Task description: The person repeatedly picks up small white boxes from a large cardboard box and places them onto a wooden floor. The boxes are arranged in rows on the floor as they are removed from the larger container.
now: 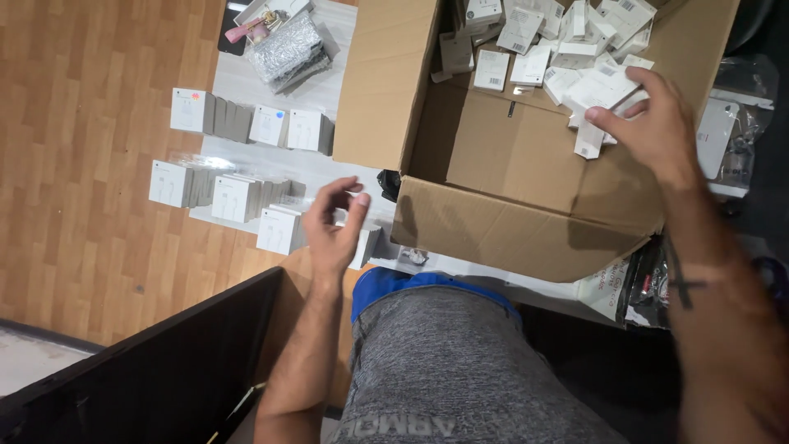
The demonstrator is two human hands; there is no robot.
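A large open cardboard box (493, 164) lies in front of me with several small white boxes (526, 49) heaped at its far side. My right hand (653, 123) reaches into it and its fingers close on a small white box (600, 90) at the heap's edge. My left hand (333, 226) hovers with curled, parted fingers over a row of small white boxes (279, 230) standing on the floor to the left of the carton. It holds nothing that I can see.
More rows of white boxes (193, 111) stand on a pale sheet on the wooden floor (90, 164). A silvery bubble-wrap bag (288, 49) lies at the top. Plastic bags (731, 123) sit right of the carton. A dark panel (156, 362) lies at lower left.
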